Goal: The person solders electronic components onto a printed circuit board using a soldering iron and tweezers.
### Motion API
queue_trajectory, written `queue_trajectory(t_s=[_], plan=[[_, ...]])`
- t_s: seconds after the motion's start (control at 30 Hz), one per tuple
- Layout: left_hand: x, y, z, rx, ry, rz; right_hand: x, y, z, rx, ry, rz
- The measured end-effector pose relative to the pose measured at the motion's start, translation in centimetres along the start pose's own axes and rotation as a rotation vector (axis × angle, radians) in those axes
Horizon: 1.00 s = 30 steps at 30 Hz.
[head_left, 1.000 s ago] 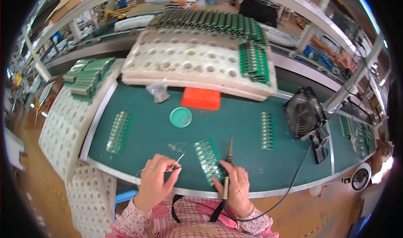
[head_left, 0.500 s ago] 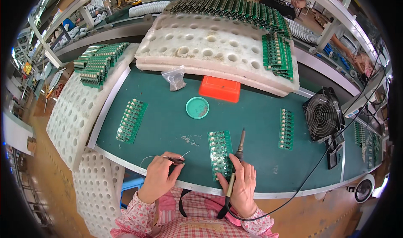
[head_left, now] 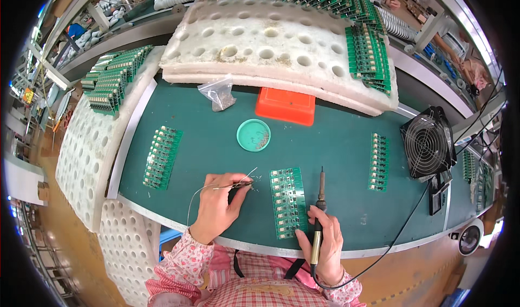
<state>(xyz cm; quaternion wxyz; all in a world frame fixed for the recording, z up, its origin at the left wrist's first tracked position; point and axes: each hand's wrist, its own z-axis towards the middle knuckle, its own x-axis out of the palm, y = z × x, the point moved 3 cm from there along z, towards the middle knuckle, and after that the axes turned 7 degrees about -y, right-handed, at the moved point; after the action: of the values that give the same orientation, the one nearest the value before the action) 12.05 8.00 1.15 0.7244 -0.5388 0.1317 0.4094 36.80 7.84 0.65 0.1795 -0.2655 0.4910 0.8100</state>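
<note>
The right hand (head_left: 325, 242) has its grip clamped around the dark handle of a soldering iron (head_left: 319, 209), whose thin metal tip points away from the person, just right of a circuit board panel (head_left: 287, 201). That panel is a green strip of small repeated boards with pale parts in rows, lying flat on the green counter (head_left: 336, 144) between the two hands. The left hand (head_left: 216, 207) pinches a thin silvery wire (head_left: 227, 185) between thumb and fingertips, grip closed on it; the wire loops back toward the wrist and its free end pokes toward the panel.

Beyond the hands sits a round teal dish (head_left: 253, 135) with a few tiny metal bits in it. Farther back lie an orange box (head_left: 285, 105) and a small clear bag (head_left: 216, 94) holding greyish pieces. More green board panels (head_left: 161, 157) lie at the left and another strip (head_left: 378, 162) at the right, near a black fan (head_left: 427, 144). White foam trays (head_left: 271, 47) with round holes carry stacks of boards along the back and left.
</note>
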Motion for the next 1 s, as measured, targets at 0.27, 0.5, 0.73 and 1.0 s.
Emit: queue_trajectory(t_s=[0.27, 0.5, 0.73, 1.0], plan=[[0.3, 0.2, 0.1, 0.032, 0.007, -0.029, -0.1, 0.0, 0.1, 0.017, 0.039, -0.022], [0.4, 0.2, 0.2, 0.041, -0.002, -0.036, -0.1, -0.1, 0.1, 0.016, 0.055, -0.026], [0.4, 0.0, 0.4, 0.044, -0.01, -0.02, -0.2, -0.1, 0.2, 0.02, 0.061, -0.024], [0.5, -0.5, 0.2, 0.07, 0.01, -0.028, -0.1, 0.9, -0.3, -0.068, 0.006, -0.054]])
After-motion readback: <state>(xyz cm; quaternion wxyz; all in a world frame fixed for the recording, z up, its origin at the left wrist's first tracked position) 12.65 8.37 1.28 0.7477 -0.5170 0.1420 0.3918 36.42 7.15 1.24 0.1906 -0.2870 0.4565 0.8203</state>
